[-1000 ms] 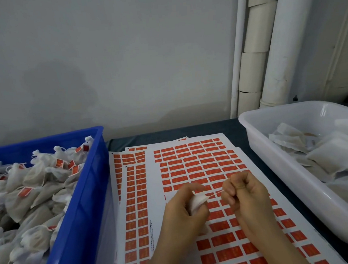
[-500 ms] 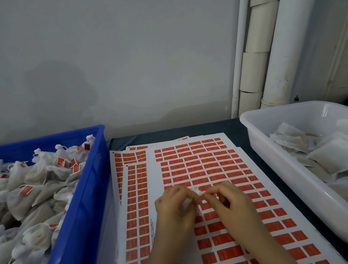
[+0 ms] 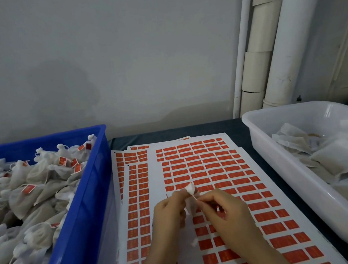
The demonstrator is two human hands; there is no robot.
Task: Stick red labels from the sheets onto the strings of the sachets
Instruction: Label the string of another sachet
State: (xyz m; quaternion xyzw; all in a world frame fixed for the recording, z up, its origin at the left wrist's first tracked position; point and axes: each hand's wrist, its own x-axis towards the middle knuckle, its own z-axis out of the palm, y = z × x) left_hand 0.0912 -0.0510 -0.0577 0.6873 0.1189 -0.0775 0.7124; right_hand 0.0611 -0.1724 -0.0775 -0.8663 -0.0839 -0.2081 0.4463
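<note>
We counted two hands, our left hand (image 3: 171,211) and right hand (image 3: 225,213), pinching one sachet (image 3: 189,190) between them. There were two bins: one blue crate (image 3: 86,193) and one white tub (image 3: 275,155). The crate's sachets (image 3: 33,178) and the tub's sachets (image 3: 337,154) were too many to count. At least three label sheets (image 3: 155,195) overlapped, holding countless red labels (image 3: 201,168). Three white pipes (image 3: 282,60) stood behind.

We see a blue plastic crate (image 3: 87,201) on our left, a white plastic tub (image 3: 286,164) on our right, dark tabletop (image 3: 210,129) between them, grey wall (image 3: 122,63) behind, white pipes (image 3: 283,50) in the corner
</note>
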